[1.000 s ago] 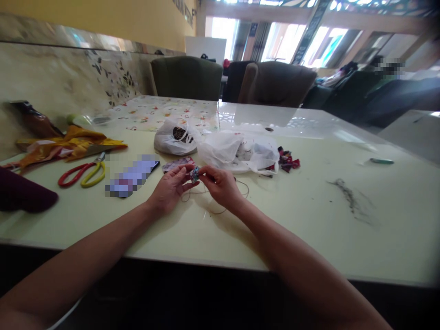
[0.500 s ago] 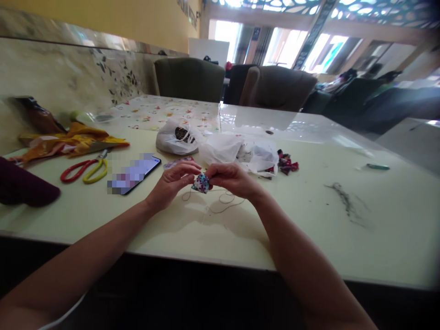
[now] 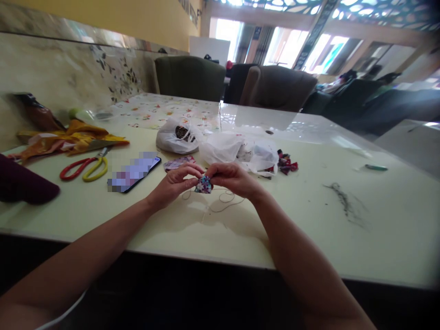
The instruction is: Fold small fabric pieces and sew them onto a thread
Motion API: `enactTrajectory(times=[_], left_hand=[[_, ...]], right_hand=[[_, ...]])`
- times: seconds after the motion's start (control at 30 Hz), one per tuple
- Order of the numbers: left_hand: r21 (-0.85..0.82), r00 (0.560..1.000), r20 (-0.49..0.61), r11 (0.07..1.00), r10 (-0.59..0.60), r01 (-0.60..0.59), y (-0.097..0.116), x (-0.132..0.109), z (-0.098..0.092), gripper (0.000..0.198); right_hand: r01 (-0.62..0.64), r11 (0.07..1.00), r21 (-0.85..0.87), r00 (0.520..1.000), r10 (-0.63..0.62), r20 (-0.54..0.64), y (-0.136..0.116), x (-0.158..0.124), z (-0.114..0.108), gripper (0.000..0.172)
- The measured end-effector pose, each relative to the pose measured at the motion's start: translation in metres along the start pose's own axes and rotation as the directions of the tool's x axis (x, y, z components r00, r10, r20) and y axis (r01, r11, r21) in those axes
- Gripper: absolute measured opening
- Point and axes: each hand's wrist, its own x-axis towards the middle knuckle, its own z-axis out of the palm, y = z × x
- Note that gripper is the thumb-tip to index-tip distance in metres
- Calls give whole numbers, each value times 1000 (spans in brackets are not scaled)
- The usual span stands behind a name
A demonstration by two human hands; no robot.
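Observation:
A small piece of floral-patterned cloth (image 3: 203, 184), white, blue and purple, is pinched between my two hands above the table. My left hand (image 3: 177, 182) closes thumb and fingers on its left side. From the right, my right hand (image 3: 231, 178) grips its upper edge. A loose dark thread (image 3: 225, 206) curls on the table below the hands; where it joins the cloth is hidden. Just behind my left hand lies a flat patterned cloth piece (image 3: 178, 162). Whether a needle is between the fingers is too small to make out.
Scissors (image 3: 96, 169) with red and yellow handles and a phone (image 3: 137, 173) lie left. Behind the hands stand white plastic bags (image 3: 223, 146), with dark red cloth bits (image 3: 288, 163) beside them. A thread tangle (image 3: 342, 199) and a green tool (image 3: 376, 167) lie right.
The fingers of my left hand have come down onto the cloth. The cloth has turned a little and shifted slightly right. My right hand keeps its pinch.

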Motion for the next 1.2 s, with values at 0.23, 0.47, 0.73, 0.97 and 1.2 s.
enactTrajectory(times=[0.23,0.47,0.73,0.97,1.2], left_hand=[[75,999,49,997,-13,9,4,0,-1,20],[28,982,172,997,-82,78,11,-3,-3,26],[345,989,85,928,120,-142,15,-1,-3,17],[408,976,22,890,215,-205,8,-2,-4,10],[411,974,-21,890,225,-197,6,-2,-6,13]], right_hand=[[-14,998,57,1000,12,26,4,0,-1,23],[-76,991,107,983,57,176,1,-1,3,27],[16,996,-83,999,-12,50,1,3,11,31],[113,979,-168,989,-126,-73,1,3,13,17],[84,949,-304,991,-113,-77,-6,1,14,10]])
